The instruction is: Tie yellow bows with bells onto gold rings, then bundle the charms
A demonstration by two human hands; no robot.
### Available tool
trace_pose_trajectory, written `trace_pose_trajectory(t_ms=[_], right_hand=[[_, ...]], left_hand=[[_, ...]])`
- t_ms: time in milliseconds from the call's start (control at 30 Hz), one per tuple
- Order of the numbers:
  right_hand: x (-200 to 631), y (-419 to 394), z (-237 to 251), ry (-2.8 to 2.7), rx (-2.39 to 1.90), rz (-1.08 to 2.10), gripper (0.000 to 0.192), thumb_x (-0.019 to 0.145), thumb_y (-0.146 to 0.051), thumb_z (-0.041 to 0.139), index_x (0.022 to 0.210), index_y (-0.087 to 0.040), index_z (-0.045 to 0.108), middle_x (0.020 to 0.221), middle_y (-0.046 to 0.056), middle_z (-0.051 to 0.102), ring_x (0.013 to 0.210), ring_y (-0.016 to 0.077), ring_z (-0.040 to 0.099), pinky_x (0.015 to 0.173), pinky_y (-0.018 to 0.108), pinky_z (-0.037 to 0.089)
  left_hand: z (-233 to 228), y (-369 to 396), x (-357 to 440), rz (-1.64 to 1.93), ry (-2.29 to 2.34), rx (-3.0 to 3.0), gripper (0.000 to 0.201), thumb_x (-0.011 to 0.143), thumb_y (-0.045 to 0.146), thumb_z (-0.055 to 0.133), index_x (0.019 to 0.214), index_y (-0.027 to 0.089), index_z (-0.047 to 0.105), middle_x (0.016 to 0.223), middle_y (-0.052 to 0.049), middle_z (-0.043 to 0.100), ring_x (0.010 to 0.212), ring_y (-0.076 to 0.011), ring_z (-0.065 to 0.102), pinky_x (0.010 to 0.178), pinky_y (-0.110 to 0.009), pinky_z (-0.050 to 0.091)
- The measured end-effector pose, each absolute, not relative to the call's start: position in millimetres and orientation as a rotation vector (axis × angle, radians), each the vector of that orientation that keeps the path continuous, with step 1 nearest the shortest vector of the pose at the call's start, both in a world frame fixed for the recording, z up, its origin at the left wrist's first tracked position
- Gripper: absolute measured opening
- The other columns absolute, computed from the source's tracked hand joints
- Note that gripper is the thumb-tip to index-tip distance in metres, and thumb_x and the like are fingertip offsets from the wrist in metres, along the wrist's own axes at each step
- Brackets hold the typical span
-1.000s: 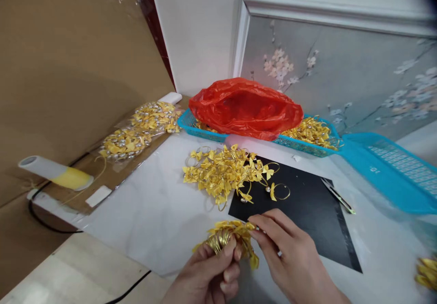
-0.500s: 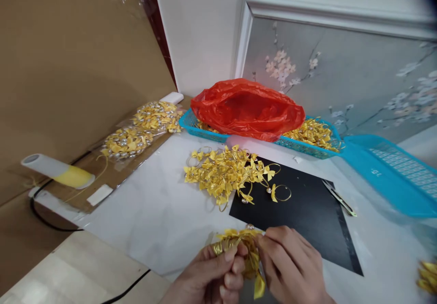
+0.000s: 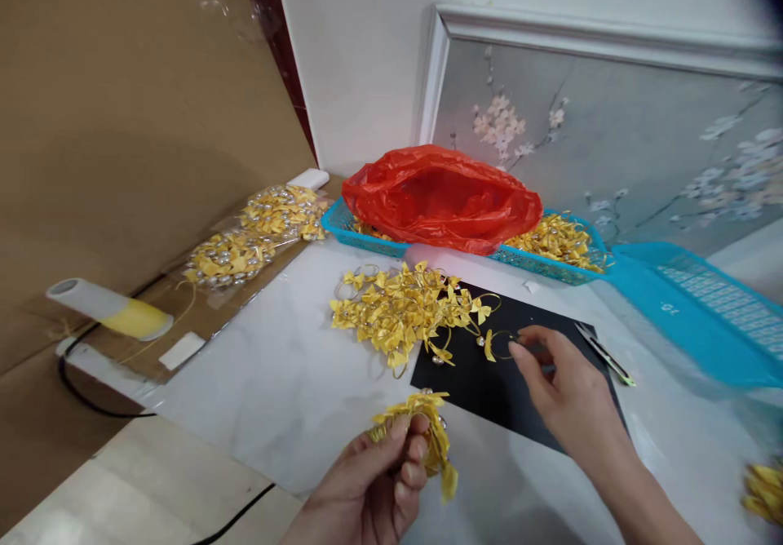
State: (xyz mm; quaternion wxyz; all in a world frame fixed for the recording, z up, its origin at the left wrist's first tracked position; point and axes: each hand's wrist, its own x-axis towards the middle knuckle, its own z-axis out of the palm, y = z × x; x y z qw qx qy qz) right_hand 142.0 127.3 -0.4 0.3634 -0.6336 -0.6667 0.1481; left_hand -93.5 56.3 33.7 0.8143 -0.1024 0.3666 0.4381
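My left hand (image 3: 373,484) grips a bunch of gold rings with yellow ribbon bows (image 3: 422,431) near the table's front edge. My right hand (image 3: 566,386) is stretched out over a black sheet (image 3: 489,382), its fingertips touching a single gold ring with a bow and pearl (image 3: 502,344). I cannot tell whether the fingers have closed on that ring. Just left of it lies a loose pile of the same yellow bow rings (image 3: 400,308), partly on the black sheet and partly on the white tabletop (image 3: 263,382).
A blue basket (image 3: 342,231) at the back holds a red plastic bag (image 3: 440,198) and more bow rings (image 3: 554,239). A second blue basket (image 3: 703,316) lies at right, small scissors (image 3: 603,353) beside it. Bagged bows (image 3: 250,235), a ribbon spool (image 3: 110,310) and a cable (image 3: 91,398) lie at left.
My right hand has left the bunch in my left hand and reached forward to the single ring on the black sheet. My left hand still holds the bunch.
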Motion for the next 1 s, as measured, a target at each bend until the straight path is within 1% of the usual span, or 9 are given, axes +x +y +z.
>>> trace_pose_trajectory(t_ms=[167,300,467,567,700,767,833,933,1000], right_hand=[[156,153,-19,-1.679,-1.668,0.687,0.041,0.087,-0.050,0.051,0.103,-0.013,0.058,0.073,0.007,0.068,0.054,0.0180,0.064,0.042,0.026,0.048],[150,148,-17,-1.757,-1.600,0.775,0.041,0.089,-0.041,0.045,0.114,-0.012,0.058,0.076,0.006,0.068,0.059,0.0168,0.066,0.045,0.025,0.051],[154,138,-6,-1.929,-1.596,0.656,0.027,0.083,-0.027,0.046,0.092,-0.019,0.070,0.076,0.006,0.071,0.058,0.0188,0.066,0.051,0.028,0.050],[156,131,4,-1.967,-1.629,0.524,0.023,0.084,-0.031,0.050,0.086,-0.022,0.072,0.075,0.006,0.069,0.058,0.0200,0.064,0.051,0.029,0.045],[145,120,24,-1.955,-1.534,0.399,0.026,0.090,-0.041,0.053,0.082,-0.025,0.073,0.086,0.006,0.063,0.063,0.0165,0.059,0.057,0.028,0.043],[136,115,33,-1.911,-1.480,0.490,0.029,0.090,-0.043,0.055,0.075,-0.023,0.070,0.087,0.005,0.060,0.064,0.0149,0.055,0.055,0.027,0.040],[128,110,37,-1.844,-1.493,0.726,0.034,0.090,-0.047,0.055,0.070,-0.021,0.064,0.075,0.003,0.057,0.060,0.0138,0.049,0.050,0.025,0.036],[118,103,36,-1.676,-1.535,1.040,0.041,0.088,-0.054,0.054,0.068,-0.019,0.059,0.060,-0.002,0.046,0.055,0.0122,0.041,0.047,0.023,0.033],[112,98,32,-1.568,-1.547,1.111,0.041,0.086,-0.056,0.056,0.069,-0.018,0.059,0.060,-0.002,0.046,0.056,0.0118,0.041,0.049,0.022,0.033]], left_hand=[[32,53,-93,0.978,0.795,-0.229,0.013,0.072,0.006,0.079,0.083,0.000,0.073,0.070,-0.006,0.065,0.053,-0.0063,0.063,0.051,-0.012,0.055],[32,54,-91,0.988,0.837,-0.176,0.010,0.068,0.005,0.081,0.074,0.003,0.074,0.064,-0.004,0.066,0.049,-0.0060,0.062,0.047,-0.011,0.054],[34,55,-90,0.951,0.920,-0.107,0.011,0.066,0.010,0.084,0.065,0.006,0.073,0.061,-0.002,0.065,0.047,-0.0055,0.060,0.043,-0.011,0.053],[34,55,-89,0.941,0.941,-0.072,0.014,0.065,0.013,0.086,0.064,0.006,0.074,0.060,-0.002,0.066,0.045,-0.0042,0.058,0.042,-0.010,0.052],[34,55,-88,0.922,0.936,-0.041,0.015,0.062,0.014,0.087,0.065,0.007,0.074,0.064,-0.003,0.068,0.048,-0.0046,0.059,0.044,-0.010,0.053],[35,56,-87,0.925,0.946,-0.023,0.015,0.060,0.012,0.088,0.066,0.007,0.075,0.064,-0.003,0.069,0.049,-0.0052,0.060,0.045,-0.010,0.053],[37,56,-88,0.924,0.958,-0.015,0.017,0.060,0.010,0.087,0.073,0.008,0.077,0.063,-0.003,0.069,0.050,-0.0059,0.061,0.046,-0.011,0.054],[40,57,-89,0.909,0.966,-0.021,0.028,0.061,0.007,0.087,0.087,0.009,0.078,0.065,-0.003,0.071,0.053,-0.0074,0.064,0.051,-0.013,0.056],[39,58,-90,0.911,0.960,-0.017,0.029,0.059,0.008,0.088,0.087,0.008,0.078,0.066,-0.004,0.072,0.056,-0.0087,0.066,0.052,-0.014,0.057]])
